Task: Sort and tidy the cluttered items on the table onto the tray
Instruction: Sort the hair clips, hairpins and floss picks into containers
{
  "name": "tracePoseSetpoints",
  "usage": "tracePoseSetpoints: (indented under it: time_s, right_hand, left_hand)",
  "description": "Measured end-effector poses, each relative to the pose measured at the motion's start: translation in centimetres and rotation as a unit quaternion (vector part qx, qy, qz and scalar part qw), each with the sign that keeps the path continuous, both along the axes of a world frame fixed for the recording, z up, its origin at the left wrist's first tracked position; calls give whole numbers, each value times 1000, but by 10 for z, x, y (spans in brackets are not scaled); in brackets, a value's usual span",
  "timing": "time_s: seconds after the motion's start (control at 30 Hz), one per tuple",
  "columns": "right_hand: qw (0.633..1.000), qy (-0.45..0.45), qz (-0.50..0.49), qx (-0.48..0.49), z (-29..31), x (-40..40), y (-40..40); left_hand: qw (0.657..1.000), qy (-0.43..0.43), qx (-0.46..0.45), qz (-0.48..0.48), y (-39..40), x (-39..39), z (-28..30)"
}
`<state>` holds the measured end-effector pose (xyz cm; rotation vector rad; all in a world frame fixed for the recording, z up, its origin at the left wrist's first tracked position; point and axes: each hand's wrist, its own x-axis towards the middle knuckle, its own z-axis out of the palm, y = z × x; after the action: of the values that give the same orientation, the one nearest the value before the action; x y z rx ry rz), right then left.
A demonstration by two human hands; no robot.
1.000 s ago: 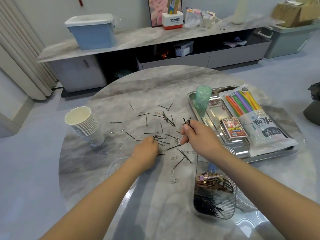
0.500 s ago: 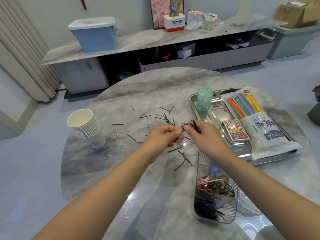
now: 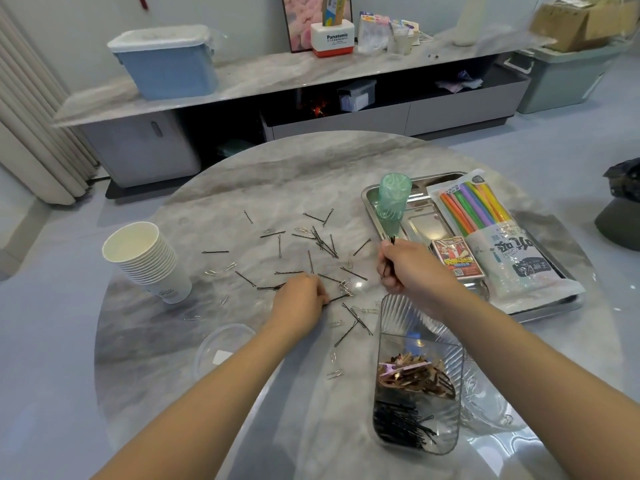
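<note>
The pins (image 3: pixel 322 239), light, stiff, thin wire lying flat mid-surface and likely best nipped at an end, are scattered left of the tray (image 3: pixel 372 199); right hand (image 3: pixel 414 268) grips a bunch, left hand (image 3: pixel 299 299) pinches one.

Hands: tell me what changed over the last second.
The left hand rose to meet the right, then dropped back to the round marble table and touches a black bobby pin. The right hand kept its grip on a bundle of black pins. Steel tray, paper cups, clear box: unchanged.
</note>
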<state>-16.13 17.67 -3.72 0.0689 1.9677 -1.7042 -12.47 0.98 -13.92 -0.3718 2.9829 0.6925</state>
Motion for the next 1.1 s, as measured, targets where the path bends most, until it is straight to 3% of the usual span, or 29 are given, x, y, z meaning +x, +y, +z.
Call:
tracePoseSetpoints:
  time_s: [0.27, 0.5, 0.57, 0.63, 0.83, 1.1]
  right_hand:
    - [964, -179, -44, -192, 3, -12, 15]
    - [937, -234, -51, -253, -3, -20, 19]
    - [934, -246, -53, -254, -5, -22, 20]
    - [933, -252, -57, -249, -6, -23, 20]
    - [957, -212, -45, -192, -9, -23, 17]
    - [983, -108, -3, -151, -12, -19, 14]
  left_hand:
    - [980, -30, -177, -84, 9, 1, 0]
    - [973, -67, -205, -80, 10, -1, 1]
    - [987, -61, -135, -61, 9, 0, 5]
    - [999, -39, -9, -19, 11, -2, 17]
    - [971, -2, 239, 2, 26, -12, 68]
    - [943, -71, 324, -9, 41, -6, 86]
